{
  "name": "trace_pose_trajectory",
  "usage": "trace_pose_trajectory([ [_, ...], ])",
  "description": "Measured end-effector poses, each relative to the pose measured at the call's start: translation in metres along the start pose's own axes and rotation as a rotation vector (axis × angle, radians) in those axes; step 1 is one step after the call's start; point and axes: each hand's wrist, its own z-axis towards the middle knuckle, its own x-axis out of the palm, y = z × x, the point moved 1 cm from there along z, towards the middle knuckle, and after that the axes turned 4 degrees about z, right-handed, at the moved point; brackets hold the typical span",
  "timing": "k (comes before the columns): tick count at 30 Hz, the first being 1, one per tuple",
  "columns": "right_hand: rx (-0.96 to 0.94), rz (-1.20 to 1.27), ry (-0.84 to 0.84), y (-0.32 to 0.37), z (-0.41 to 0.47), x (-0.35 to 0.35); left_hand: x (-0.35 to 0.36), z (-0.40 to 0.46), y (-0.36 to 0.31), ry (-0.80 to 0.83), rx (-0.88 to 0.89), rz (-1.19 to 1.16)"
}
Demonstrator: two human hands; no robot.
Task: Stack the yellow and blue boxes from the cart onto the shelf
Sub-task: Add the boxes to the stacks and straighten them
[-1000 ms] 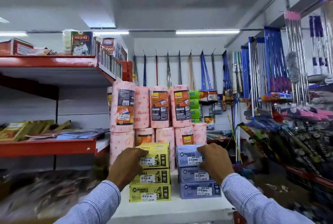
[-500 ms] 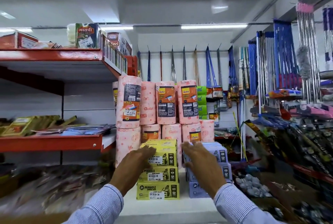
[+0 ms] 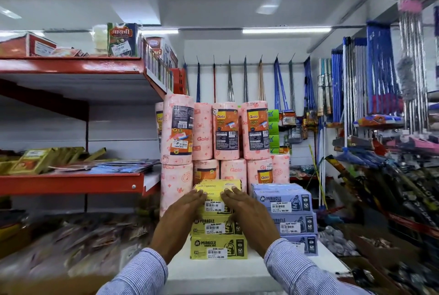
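Observation:
A stack of three yellow boxes (image 3: 218, 244) stands on the white shelf (image 3: 237, 273), with a stack of blue boxes (image 3: 285, 202) just to its right. My left hand (image 3: 183, 221) lies flat against the left front of the top yellow box (image 3: 215, 196). My right hand (image 3: 247, 218) rests on the same box's right front, fingers stretched out. Both hands press the box rather than wrap around it. The cart is not in view.
Pink kitchen towel rolls (image 3: 202, 133) are piled right behind the boxes. Red shelves (image 3: 71, 184) with flat packets run along the left. Mops and brooms (image 3: 380, 76) hang at the back and right. Cluttered goods fill the lower right.
My right hand has left the blue stack and moved left onto the top yellow box. My left hand stays on that box. The camera has come closer.

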Motion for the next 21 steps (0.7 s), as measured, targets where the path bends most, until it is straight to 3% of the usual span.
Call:
trace_pose_trajectory([
  [6, -0.073, -0.084, -0.005, -0.006, -0.012, -0.003, 0.002, -0.002, -0.019, -0.037, 0.117, 0.118],
  [12, -0.022, -0.258, -0.064, -0.064, -0.051, -0.035, 0.022, 0.021, -0.091, -0.067, 0.306, 0.010],
  [21, 0.047, -0.357, 0.053, -0.118, -0.066, -0.051, 0.054, 0.044, -0.137, -0.031, 0.212, -0.126],
])
